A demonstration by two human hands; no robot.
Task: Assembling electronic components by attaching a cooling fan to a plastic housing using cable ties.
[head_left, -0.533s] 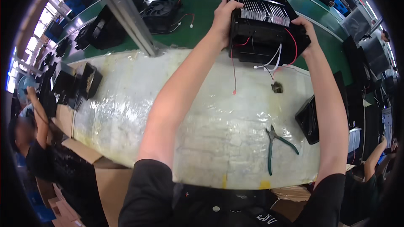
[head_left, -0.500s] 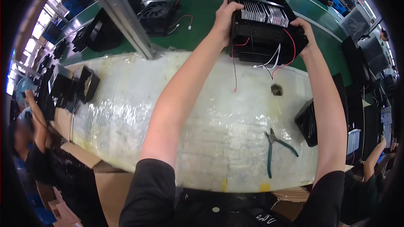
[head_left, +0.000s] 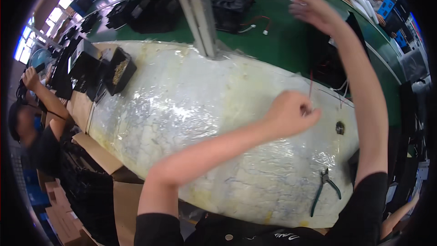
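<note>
My left hand (head_left: 293, 115) is over the middle right of the wrapped work surface, its fingers curled and thumb bent toward them. Whatever is inside the curl, if anything, is hidden. A thin red wire (head_left: 311, 84) hangs just above its knuckles. My right hand (head_left: 315, 14) is raised over the green conveyor with fingers stretched out, holding nothing and slightly blurred. Below it, the black housing (head_left: 322, 54) with its wires rests at the conveyor's near edge, largely covered by my right forearm. Green-handled cutting pliers (head_left: 325, 187) lie on the work surface.
A metal post (head_left: 195, 16) rises at the far edge of the work surface (head_left: 195, 155). Beyond it, a black fan (head_left: 230, 7) with wires sits on the green conveyor (head_left: 277, 36). A black bin of small parts (head_left: 120, 70) stands left. Another person (head_left: 45, 118) works at far left.
Both hands have let go of the black housing, which now sits lower right in the view. My left hand has come back toward me and curled; my right has lifted away. The view has shifted left.
</note>
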